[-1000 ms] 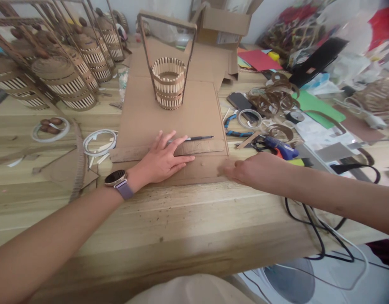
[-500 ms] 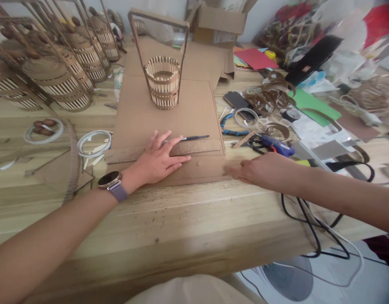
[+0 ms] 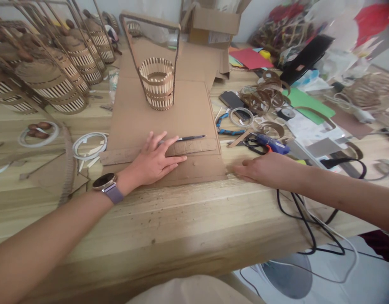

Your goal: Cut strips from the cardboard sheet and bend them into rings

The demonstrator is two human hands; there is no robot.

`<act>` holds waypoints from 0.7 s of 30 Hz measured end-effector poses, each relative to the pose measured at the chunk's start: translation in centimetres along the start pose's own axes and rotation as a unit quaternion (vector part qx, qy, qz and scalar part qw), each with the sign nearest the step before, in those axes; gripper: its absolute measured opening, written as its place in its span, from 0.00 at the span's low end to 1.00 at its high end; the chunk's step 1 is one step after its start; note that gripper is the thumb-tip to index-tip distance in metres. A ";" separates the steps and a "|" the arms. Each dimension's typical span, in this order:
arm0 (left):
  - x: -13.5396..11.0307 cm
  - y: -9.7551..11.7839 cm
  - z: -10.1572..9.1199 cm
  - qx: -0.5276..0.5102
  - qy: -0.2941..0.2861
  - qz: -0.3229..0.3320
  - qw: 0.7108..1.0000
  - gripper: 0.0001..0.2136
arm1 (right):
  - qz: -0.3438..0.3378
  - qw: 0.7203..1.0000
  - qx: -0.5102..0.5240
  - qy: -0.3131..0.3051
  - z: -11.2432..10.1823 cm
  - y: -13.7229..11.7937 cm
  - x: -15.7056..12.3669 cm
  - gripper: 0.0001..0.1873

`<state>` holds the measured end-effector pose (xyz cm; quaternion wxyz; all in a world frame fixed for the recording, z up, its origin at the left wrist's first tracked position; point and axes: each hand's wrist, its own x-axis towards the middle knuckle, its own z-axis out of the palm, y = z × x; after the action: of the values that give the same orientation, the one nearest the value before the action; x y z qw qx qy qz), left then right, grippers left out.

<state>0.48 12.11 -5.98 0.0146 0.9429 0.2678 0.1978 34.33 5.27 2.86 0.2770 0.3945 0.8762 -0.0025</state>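
My left hand (image 3: 155, 160) lies flat with fingers spread on a strip of brown cardboard (image 3: 201, 169) along the front of a larger cardboard sheet (image 3: 188, 118). A dark pen (image 3: 191, 138) rests just beyond its fingertips, partly hidden by them. Just past the strip's right end, my right hand (image 3: 260, 169) is closed low over the table, fingers pressed together; whatever they may hold is hidden. On the sheet stands a small slatted basket (image 3: 158, 84) with a tall handle.
Several lidded slatted baskets (image 3: 49, 80) crowd the back left. White tape rolls (image 3: 90, 145) lie to the left. Right of the sheet are blue-handled pliers (image 3: 229, 131), a blue glue gun (image 3: 272, 143), curled brown strips (image 3: 264, 99) and a black cable (image 3: 298, 219).
My right hand has shifted slightly to the right, away from the cardboard strip's end. My left hand stays in place on the cardboard. The whole view has swung a little.
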 end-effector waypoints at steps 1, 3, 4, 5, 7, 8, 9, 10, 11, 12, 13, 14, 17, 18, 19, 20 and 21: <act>0.0 0.0 0.0 0.001 0.000 -0.001 1.000 0.15 | -0.002 1.000 0.006 0.001 0.1 0.0 0.0 0.10; 0.0 0.1 0.0 0.003 0.003 -0.002 1.000 0.15 | -0.001 1.000 0.016 -0.001 0.4 0.0 0.2 0.13; 0.0 0.1 0.0 0.004 0.004 -0.003 1.000 0.15 | 0.002 1.000 0.019 -0.002 0.5 0.0 0.2 0.14; 0.0 0.2 0.0 0.005 0.005 -0.004 1.000 0.14 | 0.006 1.000 0.022 -0.001 0.6 0.1 0.2 0.15; 0.1 0.3 0.0 0.005 0.004 -0.006 1.000 0.14 | 0.015 0.999 0.028 0.007 0.6 0.4 0.0 0.15; 0.1 0.3 -0.1 0.004 0.003 -0.007 1.000 0.14 | 0.021 0.999 0.027 0.011 0.5 0.7 -0.2 0.14; 0.2 0.3 -0.1 0.003 0.002 -0.008 1.000 0.14 | 0.031 0.999 0.023 0.014 0.2 1.0 -0.4 0.13; 0.2 0.4 -0.1 0.001 0.001 -0.009 1.000 0.14 | 0.042 0.999 0.016 0.016 -0.2 1.2 -0.6 0.12; 0.2 0.4 -0.2 -0.002 0.001 -0.009 1.000 0.14 | 0.052 0.998 0.010 0.018 -0.7 1.3 -0.7 0.11; 0.3 0.4 -0.2 -0.004 0.002 -0.009 1.000 0.14 | 0.059 0.998 0.005 0.022 -1.4 1.2 -0.6 0.12; 0.3 0.5 -0.2 -0.006 0.003 -0.008 1.000 0.14 | 0.063 0.998 0.006 0.030 -2.2 0.7 -0.4 0.11; 0.3 0.5 -0.2 -0.006 0.004 -0.008 1.000 0.14 | 0.059 0.997 0.015 0.041 -3.0 0.0 0.0 0.11; 0.3 0.5 -0.1 -0.004 0.007 -0.007 1.000 0.14 | 0.008 0.998 0.054 0.021 -5.1 -3.4 2.2 0.15; 0.3 0.5 -0.1 -0.003 0.008 -0.007 1.000 0.14 | -0.011 0.998 0.065 0.011 -5.6 -4.6 3.1 0.15; 0.3 0.5 0.0 -0.002 0.008 -0.008 1.000 0.14 | -0.013 0.997 0.069 0.020 -6.0 -5.7 4.1 0.15; 0.3 0.5 0.0 -0.001 0.008 -0.007 1.000 0.14 | -0.016 0.997 0.072 0.024 -6.3 -6.7 4.9 0.15; 0.3 0.5 0.0 -0.001 0.009 -0.007 1.000 0.14 | -0.021 0.997 0.070 0.032 -6.5 -7.4 5.7 0.15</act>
<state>0.98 11.84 -5.77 0.0142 0.9392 0.2742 0.2063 23.00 5.58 4.02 0.2198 0.3948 0.8903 -0.0571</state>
